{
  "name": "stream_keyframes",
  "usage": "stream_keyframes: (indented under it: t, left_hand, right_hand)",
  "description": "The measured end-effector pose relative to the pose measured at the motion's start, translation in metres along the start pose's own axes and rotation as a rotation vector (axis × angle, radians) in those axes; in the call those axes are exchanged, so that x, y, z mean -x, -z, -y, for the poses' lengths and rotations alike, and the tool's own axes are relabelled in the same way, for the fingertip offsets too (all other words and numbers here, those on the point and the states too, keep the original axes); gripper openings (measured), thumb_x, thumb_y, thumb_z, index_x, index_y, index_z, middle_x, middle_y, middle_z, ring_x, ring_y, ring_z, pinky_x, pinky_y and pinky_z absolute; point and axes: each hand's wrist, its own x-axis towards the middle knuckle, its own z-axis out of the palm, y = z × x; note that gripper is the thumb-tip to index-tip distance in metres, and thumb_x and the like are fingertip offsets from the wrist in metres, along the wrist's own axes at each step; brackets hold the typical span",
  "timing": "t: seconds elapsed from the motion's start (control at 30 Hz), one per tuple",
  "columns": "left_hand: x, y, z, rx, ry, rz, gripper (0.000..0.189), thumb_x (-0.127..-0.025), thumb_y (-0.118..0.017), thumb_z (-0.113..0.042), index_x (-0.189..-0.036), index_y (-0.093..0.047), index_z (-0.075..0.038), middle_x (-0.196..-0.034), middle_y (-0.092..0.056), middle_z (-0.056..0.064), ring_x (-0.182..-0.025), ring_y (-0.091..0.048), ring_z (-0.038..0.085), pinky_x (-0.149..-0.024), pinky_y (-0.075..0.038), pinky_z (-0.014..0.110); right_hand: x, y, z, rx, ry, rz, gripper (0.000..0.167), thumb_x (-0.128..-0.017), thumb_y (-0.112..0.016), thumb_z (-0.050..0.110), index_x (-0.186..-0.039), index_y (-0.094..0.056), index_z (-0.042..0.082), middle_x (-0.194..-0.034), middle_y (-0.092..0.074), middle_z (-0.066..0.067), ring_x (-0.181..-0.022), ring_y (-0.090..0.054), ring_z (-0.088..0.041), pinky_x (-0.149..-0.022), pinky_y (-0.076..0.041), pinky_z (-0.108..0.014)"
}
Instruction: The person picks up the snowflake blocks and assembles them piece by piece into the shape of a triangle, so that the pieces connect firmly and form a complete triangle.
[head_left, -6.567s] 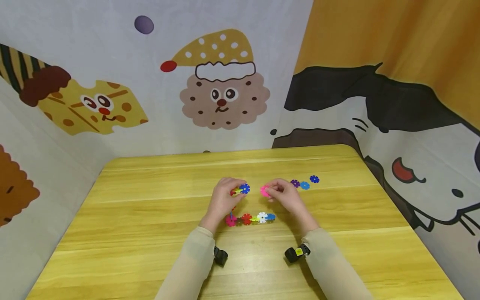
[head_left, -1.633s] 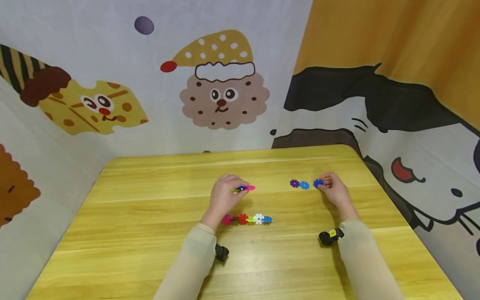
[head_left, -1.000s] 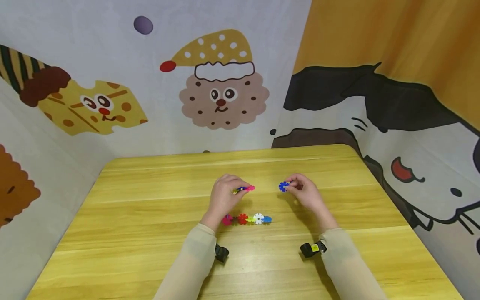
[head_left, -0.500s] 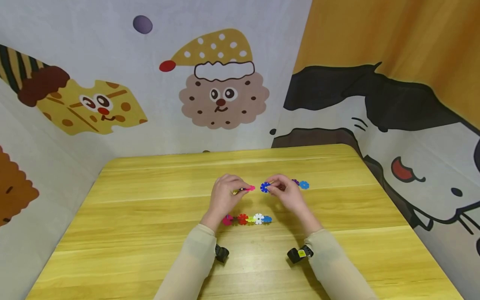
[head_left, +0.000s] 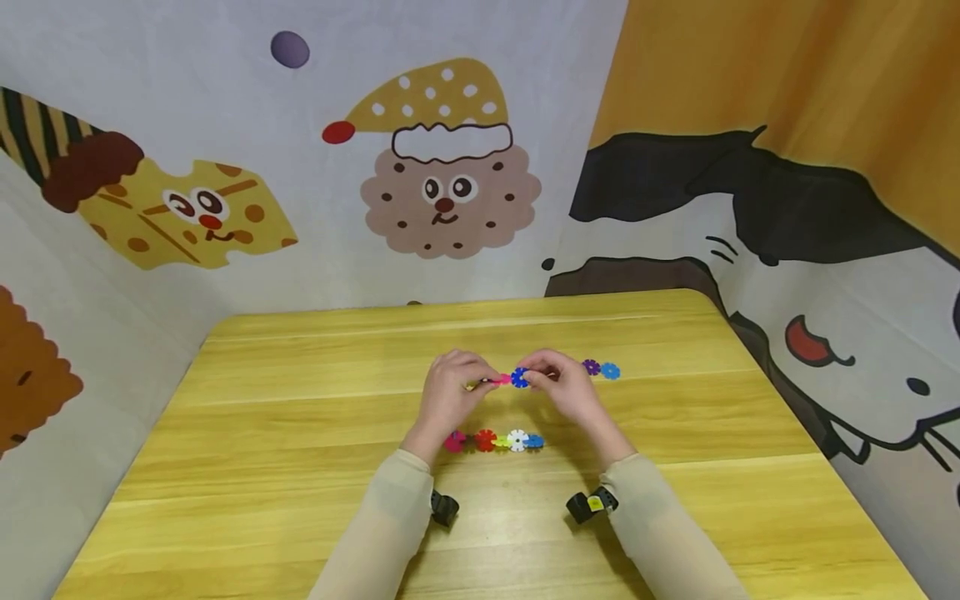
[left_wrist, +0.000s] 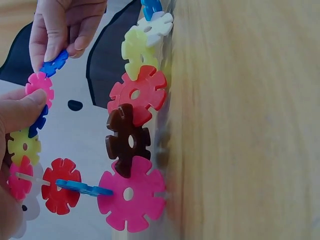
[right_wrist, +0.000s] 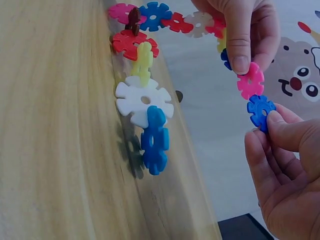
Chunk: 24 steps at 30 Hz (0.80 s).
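Observation:
A chain of notched plastic snowflake discs runs from my left hand [head_left: 453,385] down to the table. My left thumb and fingers pinch it near its upper end, by the pink disc [right_wrist: 250,81] and a dark blue disc [left_wrist: 38,121]. My right hand [head_left: 567,392] pinches a blue disc [right_wrist: 261,113] between thumb and fingers, its notched edge meeting the pink disc's edge. In the left wrist view the chain bends at a magenta disc [left_wrist: 131,195]. Its lower row passes red [left_wrist: 137,95] and white [right_wrist: 145,100] discs to a blue end disc [right_wrist: 155,145].
Beyond my right hand, a purple disc [head_left: 592,367] and a light blue disc [head_left: 611,371] lie on the wooden table [head_left: 300,467]. A cartoon-printed cloth [head_left: 315,225] hangs behind the table's far edge.
The pink disc, earlier in my right hand, is now on the chain. My right hand has picked up the blue disc at the far right and carried it left to the pink one.

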Motion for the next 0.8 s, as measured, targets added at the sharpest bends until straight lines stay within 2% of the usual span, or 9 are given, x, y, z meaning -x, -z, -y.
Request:
stream_keyframes:
  t: [0.13, 0.23, 0.33, 0.47, 0.6, 0.7, 0.8]
  left_hand:
    - [0.0, -0.001, 0.0, 0.012, -0.025, -0.016, 0.01, -0.075, -0.086, -0.009, -0.081, -0.079, -0.014, -0.085, -0.072, -0.002, -0.083, -0.063, 0.017, -0.074, -0.047, 0.036]
    - [0.0, -0.001, 0.0, 0.013, -0.038, -0.033, 0.011, -0.074, -0.087, -0.009, -0.079, -0.079, -0.014, -0.083, -0.072, -0.002, -0.081, -0.062, 0.017, -0.072, -0.046, 0.035]
    - [0.001, -0.002, 0.0, 0.009, -0.038, -0.057, 0.012, -0.071, -0.088, -0.008, -0.077, -0.079, -0.014, -0.082, -0.072, -0.002, -0.08, -0.063, 0.017, -0.073, -0.047, 0.037]
    - [0.001, -0.002, 0.001, 0.004, -0.039, -0.091, 0.014, -0.068, -0.09, -0.006, -0.074, -0.079, -0.013, -0.079, -0.071, -0.001, -0.078, -0.064, 0.018, -0.074, -0.048, 0.038]
    - [0.0, -0.004, 0.002, -0.021, -0.051, -0.104, 0.014, -0.067, -0.09, -0.007, -0.072, -0.078, -0.013, -0.078, -0.071, -0.002, -0.077, -0.064, 0.018, -0.072, -0.047, 0.038]
    - [0.0, -0.004, 0.002, -0.047, -0.058, -0.09, 0.014, -0.068, -0.09, -0.009, -0.072, -0.078, -0.013, -0.078, -0.071, -0.002, -0.077, -0.064, 0.018, -0.071, -0.047, 0.037]
    - [0.0, -0.004, 0.001, -0.076, -0.042, -0.053, 0.015, -0.069, -0.09, -0.012, -0.077, -0.079, -0.013, -0.081, -0.072, -0.001, -0.08, -0.065, 0.019, -0.074, -0.047, 0.037]
  right_hand:
    - [0.0, -0.002, 0.002, 0.003, 0.014, 0.009, 0.012, -0.095, -0.064, 0.001, -0.105, -0.07, 0.004, -0.092, -0.068, -0.012, -0.079, -0.065, -0.029, -0.075, -0.056, -0.053]
    - [-0.001, -0.006, 0.002, 0.001, 0.017, -0.009, 0.012, -0.095, -0.064, 0.0, -0.105, -0.07, 0.001, -0.094, -0.068, -0.018, -0.078, -0.065, -0.031, -0.07, -0.057, -0.044]
    - [-0.001, -0.009, 0.001, -0.029, 0.016, -0.023, 0.012, -0.094, -0.064, -0.001, -0.105, -0.07, -0.002, -0.093, -0.068, -0.021, -0.078, -0.064, -0.04, -0.067, -0.057, -0.038]
    - [0.001, -0.013, 0.002, -0.081, 0.007, -0.051, 0.011, -0.093, -0.064, -0.003, -0.102, -0.07, -0.003, -0.087, -0.067, -0.016, -0.077, -0.063, -0.046, -0.068, -0.058, -0.045]
    - [0.002, -0.018, 0.0, -0.117, 0.02, -0.089, 0.009, -0.092, -0.066, -0.002, -0.1, -0.07, -0.002, -0.084, -0.067, -0.014, -0.073, -0.064, -0.039, -0.07, -0.056, -0.053]
    - [0.002, -0.021, -0.003, -0.131, 0.029, -0.102, 0.009, -0.092, -0.067, -0.002, -0.1, -0.071, -0.002, -0.084, -0.067, -0.015, -0.07, -0.064, -0.03, -0.069, -0.057, -0.05]
    - [0.003, -0.022, -0.003, -0.15, 0.006, -0.117, 0.011, -0.091, -0.067, -0.004, -0.101, -0.07, -0.002, -0.084, -0.067, -0.015, -0.069, -0.064, -0.022, -0.068, -0.059, -0.041]
